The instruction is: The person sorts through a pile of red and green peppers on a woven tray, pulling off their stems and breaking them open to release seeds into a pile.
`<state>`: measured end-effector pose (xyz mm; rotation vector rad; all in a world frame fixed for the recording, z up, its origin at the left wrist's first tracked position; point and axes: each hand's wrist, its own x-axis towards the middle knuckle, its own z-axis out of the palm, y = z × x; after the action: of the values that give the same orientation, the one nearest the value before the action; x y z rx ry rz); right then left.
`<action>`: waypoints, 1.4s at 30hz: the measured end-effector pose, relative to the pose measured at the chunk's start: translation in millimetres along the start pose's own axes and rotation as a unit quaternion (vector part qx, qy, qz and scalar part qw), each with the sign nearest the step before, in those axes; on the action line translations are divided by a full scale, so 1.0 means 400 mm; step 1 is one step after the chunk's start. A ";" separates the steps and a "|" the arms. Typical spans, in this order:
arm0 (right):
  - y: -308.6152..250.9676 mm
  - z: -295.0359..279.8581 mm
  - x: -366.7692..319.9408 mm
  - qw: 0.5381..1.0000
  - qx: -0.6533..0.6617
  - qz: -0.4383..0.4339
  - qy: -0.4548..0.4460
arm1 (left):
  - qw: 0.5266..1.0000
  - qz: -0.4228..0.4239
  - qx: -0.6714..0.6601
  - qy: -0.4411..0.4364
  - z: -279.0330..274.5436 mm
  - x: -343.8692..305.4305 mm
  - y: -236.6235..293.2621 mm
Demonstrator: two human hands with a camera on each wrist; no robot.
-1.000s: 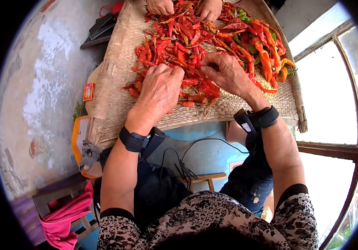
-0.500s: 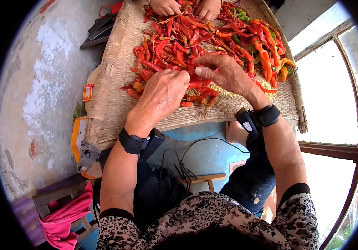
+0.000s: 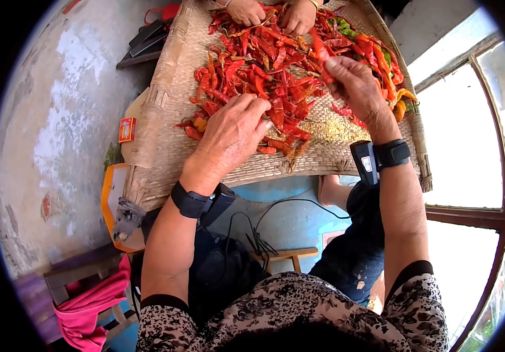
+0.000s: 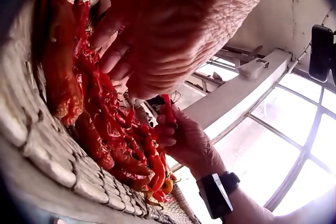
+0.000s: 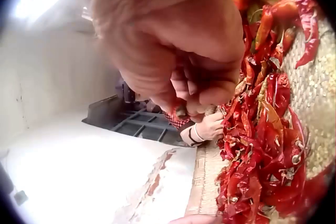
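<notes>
A heap of red chili peppers point(image 3: 258, 64), many wrinkled and some split, lies on a woven mat tray point(image 3: 170, 111). My left hand point(image 3: 232, 129) rests over the near side of the heap, thumb apart from the loosely bent fingers; its fingertips are hidden from above. In the left wrist view those fingers point(image 4: 118, 58) lie against the chilies. Raised over the right side of the heap, my right hand point(image 3: 355, 85) pinches a red chili pepper point(image 3: 319, 50) between thumb and fingers. The same pepper point(image 4: 168, 109) points upward in the left wrist view.
Pale seeds point(image 3: 337, 128) are scattered on the mat near its front. Larger fresh peppers point(image 3: 384, 67) lie at the right. Across the tray another person's hands point(image 3: 299, 16) work in the heap. A red matchbox point(image 3: 127, 129) sits beside the left rim.
My right hand has moved right and away from my left hand, lifting a red chili pepper from the heap. My left hand has stayed over the near side, its thumb now spread out.
</notes>
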<state>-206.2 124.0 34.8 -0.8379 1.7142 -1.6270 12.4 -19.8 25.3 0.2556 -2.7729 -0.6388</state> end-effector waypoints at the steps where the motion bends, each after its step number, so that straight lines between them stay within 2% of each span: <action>1: 0.006 -0.010 0.013 0.983 0.162 -0.067 0.056 | 0.999 0.030 -0.026 -0.008 0.013 -0.003 -0.001; 2: 0.013 -0.021 0.022 0.960 0.225 -0.080 0.148 | 0.999 0.029 -0.026 -0.008 0.025 -0.006 0.003; 4: 0.024 -0.033 0.023 0.964 0.197 -0.056 0.172 | 0.993 0.105 -0.009 -0.047 0.047 -0.014 0.012; 5: 0.045 -0.030 0.026 0.987 0.083 -0.043 0.130 | 0.991 0.099 0.005 -0.089 0.056 -0.015 0.011; 6: 0.063 -0.018 0.030 0.995 -0.030 -0.029 0.087 | 0.991 0.100 0.005 -0.090 0.064 -0.014 0.007; 7: 0.055 0.022 0.022 0.983 -0.182 -0.002 0.033 | 0.990 0.105 0.021 -0.090 0.070 -0.014 0.002; 8: 0.101 0.029 0.037 0.934 -0.341 -0.094 -0.057 | 0.989 0.110 0.037 -0.090 0.074 -0.015 -0.002; 9: 0.086 0.069 0.023 0.909 -0.398 -0.074 -0.100 | 0.989 0.111 0.038 -0.093 0.075 -0.013 -0.006; 10: 0.115 0.099 0.016 0.871 -0.458 -0.156 -0.089 | 0.988 0.114 0.053 -0.088 0.076 -0.010 -0.011; 12: 0.139 0.127 0.009 0.852 -0.473 -0.214 -0.064 | 0.987 0.116 0.068 -0.083 0.072 -0.007 -0.020; 13: 0.138 0.133 0.013 0.852 -0.473 -0.214 -0.064 | 0.988 0.113 0.082 -0.072 0.066 -0.007 -0.024; 15: 0.128 0.142 0.022 0.875 -0.442 -0.152 -0.123 | 0.987 0.108 0.108 -0.046 0.057 -0.009 -0.036; 20: 0.135 0.171 0.010 0.887 -0.404 -0.168 -0.151 | 0.984 0.069 0.152 -0.061 0.010 -0.008 -0.073; 22: 0.121 0.183 0.002 0.915 -0.331 -0.163 -0.163 | 0.980 0.043 0.189 -0.039 -0.004 -0.014 -0.091; 24: 0.108 0.193 -0.009 0.918 -0.312 -0.189 -0.154 | 0.986 0.055 0.156 -0.015 -0.017 -0.019 -0.090; 26: 0.090 0.199 -0.020 0.921 -0.292 -0.215 -0.143 | 0.992 0.023 0.117 -0.042 -0.033 -0.017 -0.073; 28: 0.069 0.204 -0.029 0.930 -0.315 -0.158 -0.110 | 0.993 0.019 0.110 -0.035 -0.030 -0.015 -0.066; 29: 0.069 0.202 -0.027 0.929 -0.315 -0.158 -0.110 | 0.994 0.015 0.104 -0.028 -0.029 -0.014 -0.062; 32: 0.068 0.177 -0.009 0.942 -0.255 -0.177 -0.125 | 0.998 0.012 0.064 -0.009 -0.033 -0.012 -0.047; 34: 0.062 0.151 0.006 0.959 -0.193 -0.127 -0.166 | 0.999 0.011 0.045 -0.014 -0.034 -0.009 -0.046; 36: 0.041 0.117 0.016 0.971 -0.167 -0.137 -0.100 | 0.999 0.010 0.026 -0.019 -0.034 -0.008 -0.048; 38: 0.037 0.059 0.042 0.988 0.084 -0.120 -0.048 | 0.999 0.052 0.009 -0.010 -0.029 -0.010 -0.049; 40: 0.009 0.055 0.040 0.938 0.300 -0.137 0.104 | 0.998 0.064 0.003 -0.004 -0.017 -0.013 -0.053; 42: 0.025 0.040 0.046 0.923 0.345 -0.127 0.109 | 0.997 0.078 -0.001 0.002 -0.013 -0.011 -0.051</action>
<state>-205.1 100.1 23.9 -0.5465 1.0370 -2.3653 20.6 -39.0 19.6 0.0400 -2.7543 -0.6015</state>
